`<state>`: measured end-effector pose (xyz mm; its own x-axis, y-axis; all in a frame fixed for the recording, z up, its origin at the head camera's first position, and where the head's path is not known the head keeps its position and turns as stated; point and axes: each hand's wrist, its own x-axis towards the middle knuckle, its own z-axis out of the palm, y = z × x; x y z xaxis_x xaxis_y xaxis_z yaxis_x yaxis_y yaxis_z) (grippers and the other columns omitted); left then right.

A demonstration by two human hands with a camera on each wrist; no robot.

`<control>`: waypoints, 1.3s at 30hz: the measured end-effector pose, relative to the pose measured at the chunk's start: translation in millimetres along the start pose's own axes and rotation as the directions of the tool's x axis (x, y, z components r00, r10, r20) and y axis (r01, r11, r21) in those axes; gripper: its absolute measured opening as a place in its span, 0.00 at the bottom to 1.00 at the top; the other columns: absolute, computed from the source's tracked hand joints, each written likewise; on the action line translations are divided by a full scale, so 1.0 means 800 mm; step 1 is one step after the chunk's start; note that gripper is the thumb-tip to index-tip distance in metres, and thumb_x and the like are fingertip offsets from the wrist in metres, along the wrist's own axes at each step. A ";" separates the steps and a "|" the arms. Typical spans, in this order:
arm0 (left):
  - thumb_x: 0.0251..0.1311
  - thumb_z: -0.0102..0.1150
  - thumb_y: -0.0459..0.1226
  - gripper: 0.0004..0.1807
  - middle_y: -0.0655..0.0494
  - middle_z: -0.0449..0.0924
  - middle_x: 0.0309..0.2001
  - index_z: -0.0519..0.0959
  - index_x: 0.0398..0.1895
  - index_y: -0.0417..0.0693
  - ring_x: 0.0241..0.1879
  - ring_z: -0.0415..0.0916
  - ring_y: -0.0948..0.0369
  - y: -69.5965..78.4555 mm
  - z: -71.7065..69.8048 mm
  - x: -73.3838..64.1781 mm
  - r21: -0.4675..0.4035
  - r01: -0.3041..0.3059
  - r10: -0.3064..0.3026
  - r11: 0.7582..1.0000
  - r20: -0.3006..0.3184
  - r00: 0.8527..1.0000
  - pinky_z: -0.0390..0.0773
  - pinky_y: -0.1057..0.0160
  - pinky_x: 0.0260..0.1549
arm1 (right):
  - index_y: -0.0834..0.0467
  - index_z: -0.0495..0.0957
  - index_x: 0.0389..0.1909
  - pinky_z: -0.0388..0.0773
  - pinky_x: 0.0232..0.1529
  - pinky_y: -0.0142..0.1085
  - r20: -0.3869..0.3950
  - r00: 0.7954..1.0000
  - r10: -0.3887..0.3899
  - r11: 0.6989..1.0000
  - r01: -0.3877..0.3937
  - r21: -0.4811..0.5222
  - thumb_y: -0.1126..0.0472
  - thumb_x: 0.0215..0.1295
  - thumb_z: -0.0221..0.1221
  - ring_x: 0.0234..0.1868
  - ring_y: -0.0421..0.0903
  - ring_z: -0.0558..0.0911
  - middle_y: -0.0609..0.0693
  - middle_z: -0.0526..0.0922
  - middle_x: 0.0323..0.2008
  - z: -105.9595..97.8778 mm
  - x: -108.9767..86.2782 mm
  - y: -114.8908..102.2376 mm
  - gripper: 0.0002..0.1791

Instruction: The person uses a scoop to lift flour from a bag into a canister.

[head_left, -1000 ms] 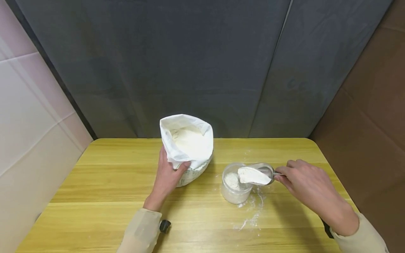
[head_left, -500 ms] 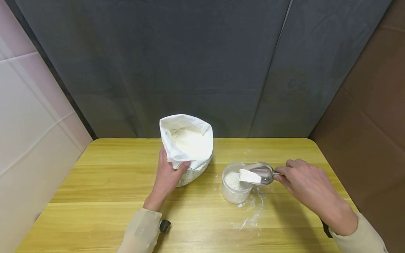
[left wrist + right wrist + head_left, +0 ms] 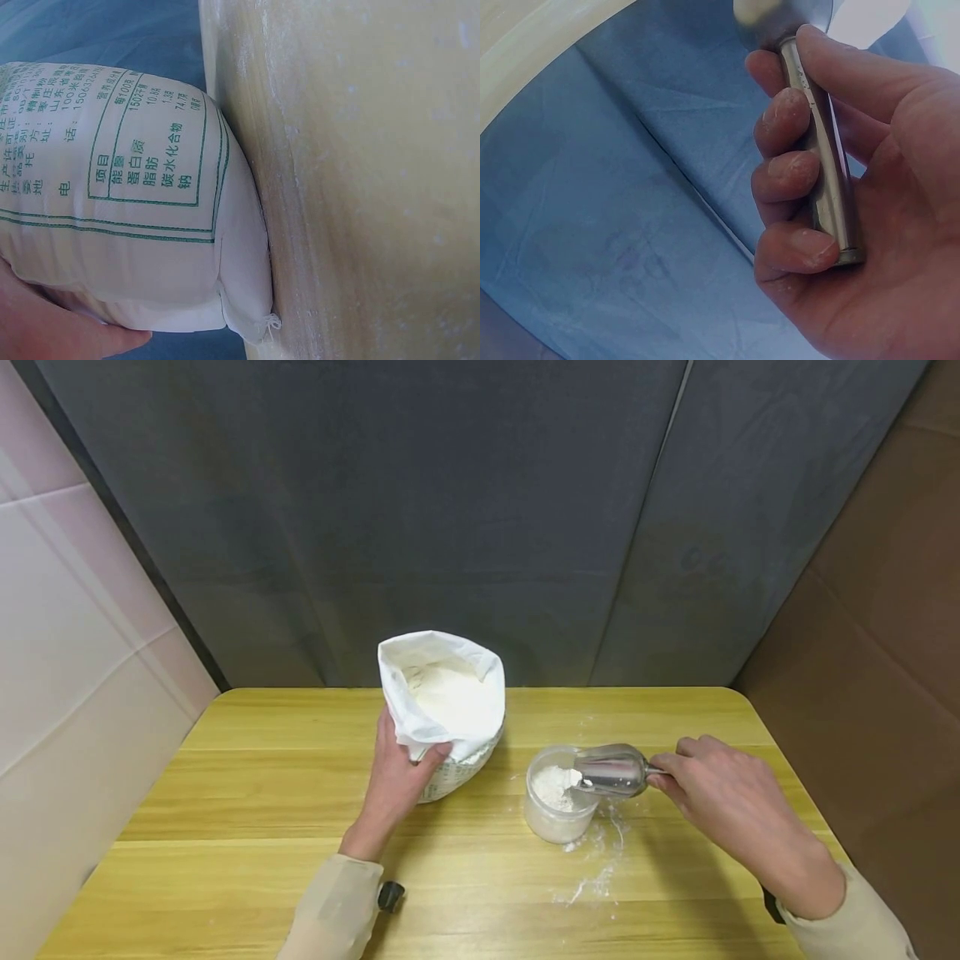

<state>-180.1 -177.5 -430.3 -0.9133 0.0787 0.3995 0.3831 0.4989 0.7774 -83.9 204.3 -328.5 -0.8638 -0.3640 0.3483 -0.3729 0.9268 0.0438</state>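
Note:
My left hand grips the near side of a white bag of flour, its thumb at the rolled rim. The bag stands upright with its mouth spread wide, and white flour shows inside. Green printing covers the bag in the left wrist view. With curled fingers my right hand holds a metal scoop by its handle. The scoop's bowl tips over the rim of a clear round jar, and only a little flour clings at its lip. A mound of flour lies in the jar.
Spilled flour streaks the wooden table in front of the jar. A dark cloth wall rises behind the table, with a pale panel at left and a brown one at right.
The scoop has rolled over in my right hand, and its heap of flour has slid into the jar, where the mound looks fuller. My left hand and the bag have stayed put.

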 end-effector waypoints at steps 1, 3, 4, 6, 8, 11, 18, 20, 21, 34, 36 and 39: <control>0.57 0.52 0.77 0.67 0.39 0.45 0.80 0.37 0.85 0.47 0.75 0.51 0.44 0.000 0.000 0.000 -0.001 0.001 -0.001 1.000 0.000 1.000 0.57 0.37 0.72 | 0.48 0.85 0.31 0.63 0.16 0.36 -0.002 1.000 -0.001 1.000 0.001 0.000 0.56 0.57 0.76 0.21 0.42 0.66 0.39 0.65 0.20 0.000 0.000 0.000 0.08; 0.57 0.53 0.76 0.67 0.39 0.45 0.80 0.37 0.85 0.47 0.75 0.51 0.44 0.000 0.000 0.000 -0.003 0.002 -0.002 1.000 -0.001 1.000 0.57 0.37 0.72 | 0.48 0.85 0.30 0.63 0.16 0.36 -0.002 1.000 0.001 1.000 -0.001 -0.002 0.56 0.57 0.76 0.21 0.42 0.66 0.39 0.65 0.20 0.000 0.000 0.000 0.08; 0.57 0.53 0.76 0.67 0.40 0.45 0.80 0.37 0.85 0.48 0.75 0.51 0.45 0.000 -0.001 0.000 -0.005 0.003 -0.003 1.000 -0.001 1.000 0.57 0.37 0.72 | 0.48 0.85 0.30 0.63 0.16 0.36 -0.002 1.000 0.002 1.000 -0.002 -0.003 0.56 0.57 0.76 0.21 0.42 0.66 0.39 0.65 0.20 0.000 0.000 -0.001 0.08; 0.57 0.54 0.76 0.66 0.40 0.45 0.80 0.36 0.85 0.49 0.75 0.52 0.45 -0.001 -0.001 0.000 -0.011 0.005 -0.005 1.000 -0.001 1.000 0.56 0.37 0.72 | 0.48 0.85 0.30 0.63 0.16 0.36 -0.001 1.000 0.004 1.000 -0.004 -0.006 0.56 0.58 0.76 0.22 0.42 0.66 0.40 0.65 0.20 0.000 0.001 -0.001 0.08; 0.57 0.55 0.75 0.66 0.40 0.45 0.80 0.36 0.85 0.49 0.75 0.52 0.45 -0.001 -0.001 0.000 -0.017 0.006 -0.006 1.000 -0.002 1.000 0.56 0.37 0.72 | 0.48 0.84 0.30 0.63 0.16 0.36 0.000 1.000 0.004 1.000 -0.004 -0.008 0.56 0.58 0.76 0.21 0.42 0.65 0.40 0.65 0.20 0.000 0.001 -0.002 0.08; 0.57 0.55 0.75 0.66 0.41 0.45 0.80 0.36 0.85 0.50 0.75 0.51 0.45 -0.001 -0.001 0.000 -0.017 0.008 -0.008 1.000 -0.001 1.000 0.56 0.37 0.72 | 0.48 0.84 0.30 0.63 0.16 0.36 -0.001 1.000 0.004 1.000 -0.004 -0.011 0.56 0.58 0.76 0.21 0.42 0.65 0.40 0.64 0.20 -0.001 0.002 -0.002 0.08; 0.57 0.54 0.76 0.66 0.40 0.46 0.79 0.36 0.85 0.49 0.75 0.51 0.45 0.000 -0.002 0.000 -0.007 0.010 -0.010 1.000 0.005 1.000 0.56 0.37 0.72 | 0.49 0.85 0.31 0.63 0.16 0.36 -0.004 1.000 -0.001 1.000 0.001 -0.012 0.57 0.57 0.76 0.21 0.42 0.65 0.40 0.65 0.20 0.001 0.000 -0.001 0.08; 0.57 0.55 0.75 0.67 0.40 0.45 0.80 0.36 0.85 0.48 0.76 0.51 0.45 0.000 -0.002 0.000 -0.008 0.010 -0.010 1.000 0.005 1.000 0.55 0.37 0.72 | 0.49 0.85 0.31 0.63 0.16 0.37 -0.009 1.000 -0.004 1.000 0.004 -0.010 0.57 0.57 0.76 0.21 0.42 0.66 0.40 0.65 0.20 0.003 -0.001 0.000 0.08; 0.57 0.55 0.75 0.67 0.40 0.45 0.80 0.36 0.85 0.48 0.76 0.50 0.45 0.000 -0.001 0.000 -0.011 0.011 -0.011 1.000 0.005 1.000 0.55 0.37 0.73 | 0.49 0.85 0.31 0.63 0.16 0.37 -0.013 1.000 -0.007 1.000 0.006 -0.008 0.57 0.57 0.76 0.21 0.42 0.66 0.40 0.65 0.20 0.004 -0.002 0.001 0.08; 0.57 0.54 0.76 0.67 0.39 0.45 0.80 0.36 0.85 0.48 0.76 0.50 0.44 0.000 -0.001 -0.001 -0.010 0.009 -0.009 1.000 0.005 1.000 0.55 0.37 0.72 | 0.51 0.84 0.34 0.67 0.16 0.39 -0.022 0.999 0.036 0.998 -0.035 0.053 0.55 0.63 0.72 0.23 0.40 0.73 0.40 0.76 0.25 0.018 -0.011 0.008 0.06; 0.57 0.54 0.76 0.67 0.39 0.45 0.80 0.36 0.85 0.48 0.76 0.49 0.44 0.000 -0.001 0.000 -0.011 0.009 -0.009 1.000 0.005 1.000 0.55 0.37 0.73 | 0.51 0.84 0.34 0.67 0.16 0.39 -0.025 0.999 0.044 0.997 -0.042 0.059 0.54 0.64 0.71 0.23 0.40 0.74 0.41 0.78 0.25 0.020 -0.012 0.007 0.06; 0.58 0.56 0.75 0.67 0.40 0.45 0.80 0.36 0.85 0.48 0.76 0.50 0.45 0.000 -0.001 0.000 -0.017 0.014 -0.014 1.000 0.004 1.000 0.54 0.37 0.73 | 0.51 0.83 0.35 0.67 0.16 0.39 -0.023 0.998 0.064 0.995 -0.062 0.076 0.53 0.66 0.70 0.22 0.39 0.72 0.40 0.77 0.25 0.022 -0.012 0.006 0.08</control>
<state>-179.9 -178.0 -430.2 -0.9190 0.0752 0.3871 0.3729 0.4849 0.7911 -83.2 210.5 -348.2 -0.8778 -0.3018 0.3721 -0.3432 0.9380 -0.0490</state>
